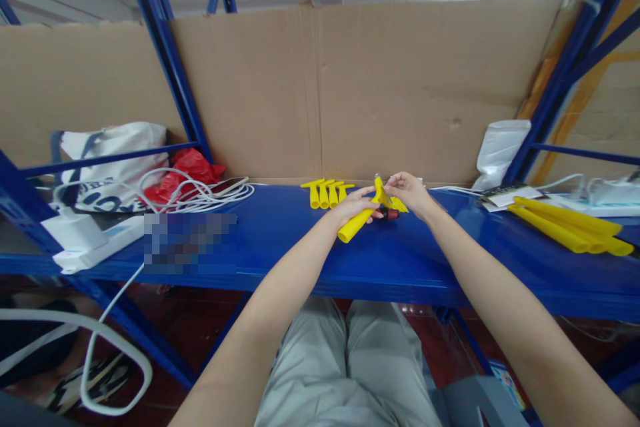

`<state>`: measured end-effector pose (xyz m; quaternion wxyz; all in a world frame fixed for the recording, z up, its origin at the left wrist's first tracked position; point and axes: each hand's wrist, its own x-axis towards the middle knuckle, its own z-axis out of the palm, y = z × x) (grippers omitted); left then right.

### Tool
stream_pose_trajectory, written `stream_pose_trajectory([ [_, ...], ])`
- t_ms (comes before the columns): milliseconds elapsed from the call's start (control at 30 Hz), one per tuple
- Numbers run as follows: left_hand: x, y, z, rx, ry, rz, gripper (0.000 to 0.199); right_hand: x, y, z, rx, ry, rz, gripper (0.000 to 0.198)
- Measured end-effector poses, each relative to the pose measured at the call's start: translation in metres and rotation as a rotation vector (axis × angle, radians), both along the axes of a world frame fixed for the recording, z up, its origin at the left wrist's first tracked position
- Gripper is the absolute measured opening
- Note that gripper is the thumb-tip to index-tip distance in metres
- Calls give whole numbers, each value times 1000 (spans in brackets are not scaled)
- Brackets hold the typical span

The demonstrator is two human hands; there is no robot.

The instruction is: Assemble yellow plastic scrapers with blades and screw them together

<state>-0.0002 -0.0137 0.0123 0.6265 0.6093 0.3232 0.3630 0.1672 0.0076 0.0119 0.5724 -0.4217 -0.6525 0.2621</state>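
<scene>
My left hand (354, 205) is closed around a yellow T-shaped plastic tool (353, 227) with a round tubular handle, held tilted above the blue shelf. Its handle end points toward me and its wider head faces away. Close to that head, my right hand (407, 190) has its fingertips pinched together; whatever small thing they grip is too small to make out. Just behind my left hand, several similar yellow T-shaped tools (329, 193) lie in a row. Under the hands sits a small dark red and black object (390, 213), partly hidden.
Long yellow tubes (565, 227) lie at the right. White cables (210, 197), a red plastic bag (193, 170), a white cloth bag (113, 153) and a power strip (100, 243) crowd the left. A cardboard wall (400, 80) stands behind the blue shelf (280, 233).
</scene>
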Motion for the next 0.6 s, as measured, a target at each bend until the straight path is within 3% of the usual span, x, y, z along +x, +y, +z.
stream_pose_trajectory([
  [433,-1,-1,0,34,14,-20,70,0,-5,2,-67,2,18,28],
  [600,-2,-2,2,21,1,-27,71,1,-4,2,-79,-15,-50,28],
])
